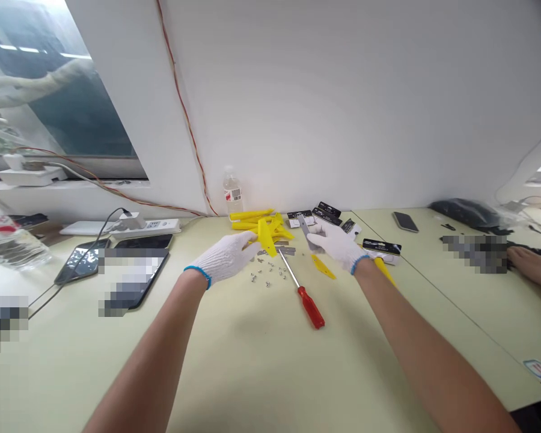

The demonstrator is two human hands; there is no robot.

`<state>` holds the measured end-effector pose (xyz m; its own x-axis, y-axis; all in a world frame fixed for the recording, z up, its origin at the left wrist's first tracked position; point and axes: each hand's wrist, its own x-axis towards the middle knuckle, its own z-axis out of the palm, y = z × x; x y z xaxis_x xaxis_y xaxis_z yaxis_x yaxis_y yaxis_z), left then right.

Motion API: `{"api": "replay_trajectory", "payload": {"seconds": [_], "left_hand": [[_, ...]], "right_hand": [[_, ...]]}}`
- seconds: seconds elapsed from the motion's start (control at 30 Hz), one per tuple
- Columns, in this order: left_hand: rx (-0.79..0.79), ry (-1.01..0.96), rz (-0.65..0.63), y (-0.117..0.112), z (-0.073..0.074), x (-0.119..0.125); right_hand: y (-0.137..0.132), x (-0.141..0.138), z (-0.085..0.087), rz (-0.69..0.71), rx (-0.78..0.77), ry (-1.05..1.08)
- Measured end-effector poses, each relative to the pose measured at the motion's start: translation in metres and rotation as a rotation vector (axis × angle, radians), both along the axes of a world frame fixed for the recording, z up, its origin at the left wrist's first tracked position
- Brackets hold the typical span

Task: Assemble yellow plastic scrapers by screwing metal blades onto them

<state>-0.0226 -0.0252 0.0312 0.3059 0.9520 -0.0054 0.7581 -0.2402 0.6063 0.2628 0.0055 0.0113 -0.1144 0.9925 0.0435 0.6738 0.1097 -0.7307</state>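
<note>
- Bare forearms, left and right, reach in from the bottom edge over the pale green table; both are cut off by the frame.
- Left hand, in a white knit glove with a blue cuff: nearly closed, thumb and fingers pinching the edge of a yellow piece, which stands tilted in front of a pile of yellow parts.
- Right hand, gloved alike: fingers bent, holding a flat grey plate slantwise above the table; its lower fingers are curled out of sight.
- Between the hands lies a red-handled screwdriver, its shaft pointing away towards some grey strips, whose shape is hard to make out.
- Loose silvery screws lie scattered left of the shaft; a small yellow part lies near the right hand.
- Beyond the right hand, black-topped packets overlap, their print too small to read.
- Another yellow item is partly hidden by the right forearm.
- Blocky pixels cover part of a dark tablet on the left.
- At the right edge, another person's hand is cut off and partly pixelated.
</note>
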Motion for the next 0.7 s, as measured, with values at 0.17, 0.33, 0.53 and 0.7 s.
{"api": "replay_trajectory", "payload": {"seconds": [0.17,0.33,0.53,0.7], "left_hand": [[0.053,-0.004,-0.133,0.002,-0.019,0.023],[0.117,0.005,-0.232,0.003,-0.031,0.035],[0.127,-0.004,-0.263,0.007,-0.037,0.038],[0.13,-0.008,-0.265,0.008,-0.04,0.038]], "right_hand": [[-0.067,0.106,0.041,0.128,0.136,0.148],[-0.092,0.282,0.093,0.194,0.436,0.267],[-0.089,0.169,0.056,0.197,0.106,0.09],[-0.064,-0.016,-0.011,0.168,-0.013,0.03]]}}
